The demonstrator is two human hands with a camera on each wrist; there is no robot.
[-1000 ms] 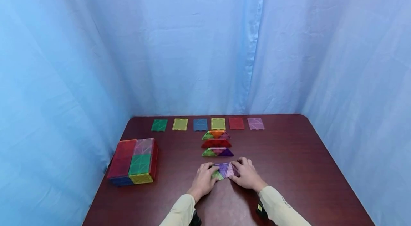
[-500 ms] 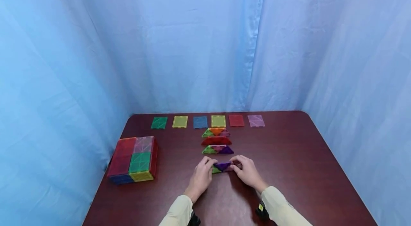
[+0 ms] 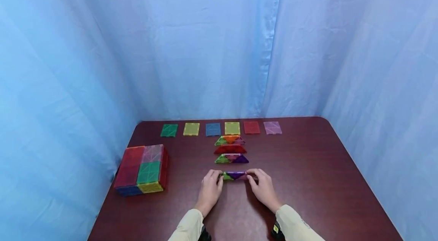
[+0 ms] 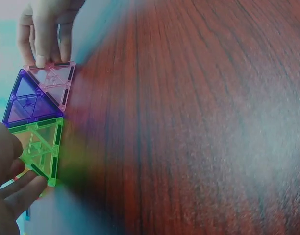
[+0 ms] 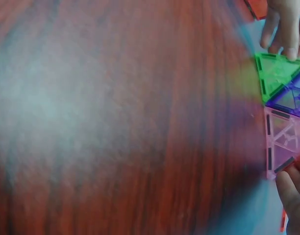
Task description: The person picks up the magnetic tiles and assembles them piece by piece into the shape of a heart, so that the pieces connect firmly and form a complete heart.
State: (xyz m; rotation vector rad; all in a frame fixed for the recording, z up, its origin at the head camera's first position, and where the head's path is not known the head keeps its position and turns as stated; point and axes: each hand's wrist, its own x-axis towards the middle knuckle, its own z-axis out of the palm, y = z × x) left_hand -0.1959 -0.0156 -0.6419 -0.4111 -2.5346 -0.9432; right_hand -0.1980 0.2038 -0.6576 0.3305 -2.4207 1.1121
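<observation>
Three see-through triangular magnetic tiles are joined edge to edge into a low trapezoid, standing upright near the table's middle. Its purple triangle [image 3: 235, 175] points down between a green triangle [image 4: 41, 142] and a pink triangle [image 4: 56, 84]. At the left end, my left hand [image 3: 209, 189] pinches the green tile between thumb and fingers. My right hand [image 3: 263, 188] pinches the pink tile at the other end. In the right wrist view the pink tile [image 5: 281, 139] shows close to the right fingers [image 5: 289, 188]. The long edge faces down at the table.
Behind it stand three more trapezoids: a green-pink-purple one [image 3: 232, 158], a red one [image 3: 230, 149] and a green-orange-pink one [image 3: 230, 140]. Several square tiles, among them a blue square [image 3: 213, 129], lie along the far edge. A block of coloured tiles [image 3: 149, 172] sits at left.
The joined triangles lay flat a second ago; both hands have tipped them upright. The hands have shifted outward to the ends of the trapezoid. The other tiles stay put.
</observation>
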